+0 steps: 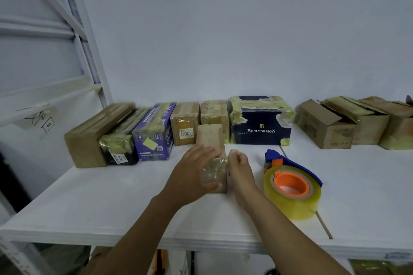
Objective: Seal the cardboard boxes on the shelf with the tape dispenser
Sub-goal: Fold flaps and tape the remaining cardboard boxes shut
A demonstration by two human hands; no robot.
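Small cardboard box [212,138] stood on the white shelf [111,203], just in front of the row of taped boxes along the wall. Left hand [192,169] gripped its near end, fingers over the top, thumb across the front face, where clear tape showed. Right hand [240,167] sat against the box's right edge, fingers curled; could not tell whether they pinched anything. Tape dispenser [290,183], blue and orange with a yellowish roll, lay on the shelf just right of the right hand, untouched. Navy Benlydesign box [261,127] stood behind.
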